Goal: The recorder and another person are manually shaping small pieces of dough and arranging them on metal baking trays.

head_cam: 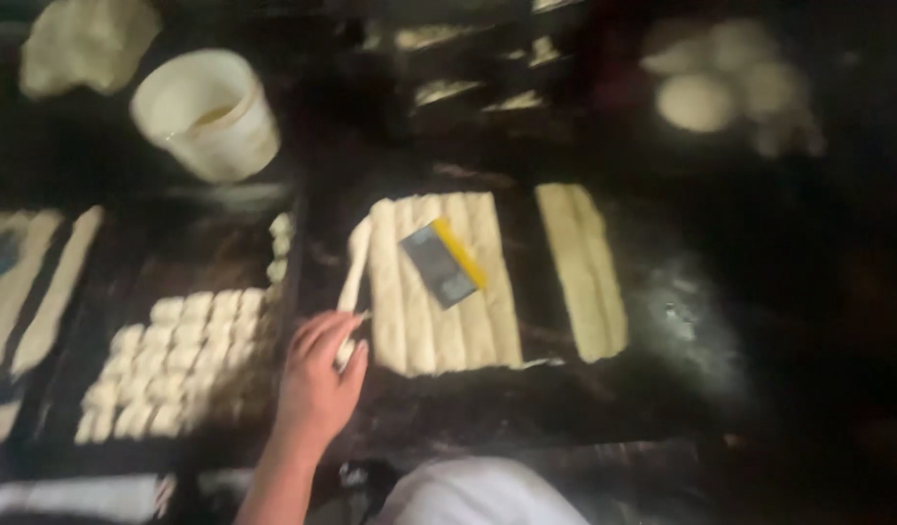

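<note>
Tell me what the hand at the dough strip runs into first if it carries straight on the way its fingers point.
Probably the scored dough slab: the left hand pinches the loose strip, fingers aimed up-right toward it. The depth is blurry, so this is a guess.

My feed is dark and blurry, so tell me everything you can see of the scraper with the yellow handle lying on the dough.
The scraper is a flat rectangular blade, dull grey and metallic-looking, with a yellow handle strip along its upper right edge. It lies flat and skewed on the cut dough sheet, across several of its long strips, near the sheet's upper middle. Only the dough touches it; no hand holds it. The one hand in view, apparently the left, is lower left of it, pinching a separate dough strip at the sheet's left edge. Blur hides finer detail.
</note>
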